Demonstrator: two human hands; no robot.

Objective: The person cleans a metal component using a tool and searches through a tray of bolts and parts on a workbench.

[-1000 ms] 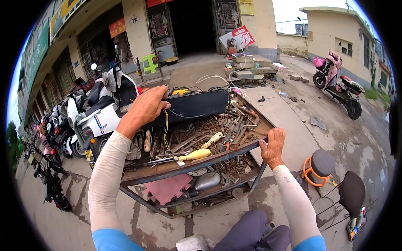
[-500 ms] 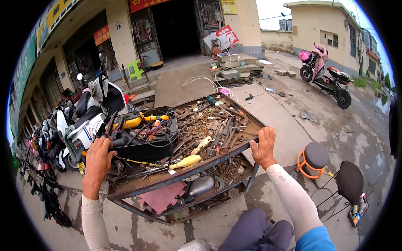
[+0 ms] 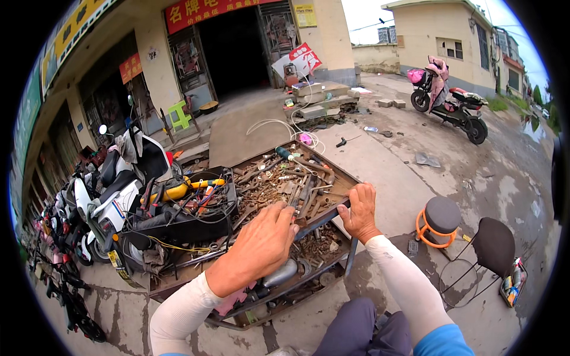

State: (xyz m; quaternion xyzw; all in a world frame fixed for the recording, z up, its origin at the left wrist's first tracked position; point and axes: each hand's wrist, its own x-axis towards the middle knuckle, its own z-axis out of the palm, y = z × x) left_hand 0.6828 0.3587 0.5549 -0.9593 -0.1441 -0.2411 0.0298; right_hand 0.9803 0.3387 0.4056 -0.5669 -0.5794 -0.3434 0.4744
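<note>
A rusty two-level metal cart (image 3: 325, 219) stands before me, its top tray full of loose bolts, nuts and worn tools. My right hand (image 3: 358, 210) is closed around the tray's near right corner. Over the front of the tray, my left hand (image 3: 260, 248) reaches in with fingers bent together among the tools; its fingertips are partly hidden, and what they hold cannot be made out. A black bin (image 3: 193, 228) with yellow-handled tools (image 3: 178, 188) and tangled wires sits at the tray's left. At the far edge lies a teal-handled tool (image 3: 284, 153).
Parked scooters (image 3: 122, 184) crowd the left side. An orange-framed round stool (image 3: 440, 219) and a dark chair (image 3: 494, 246) stand at the right. Beyond the cart, a white hose (image 3: 276, 123) lies by a ramp (image 3: 240, 133). Another scooter (image 3: 448, 101) is parked at the far right.
My left hand has left the tray's left side by the black bin and moved right, over the yellow-handled tools at the front. My right hand stays on the corner. The view has shifted slightly.
</note>
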